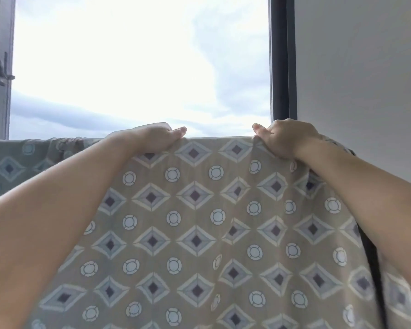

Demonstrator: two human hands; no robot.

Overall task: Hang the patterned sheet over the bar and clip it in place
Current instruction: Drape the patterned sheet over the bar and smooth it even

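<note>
— Forearms nearest, then your left hand [156, 138] and right hand [284, 140], well apart, each clamped on the patterned sheet's [195, 222] top edge at the bar [220, 137].
— Next?
— Keep that edge level and taut, fold it evenly over. No clips or containers visible; window [140, 67] beyond.
</note>
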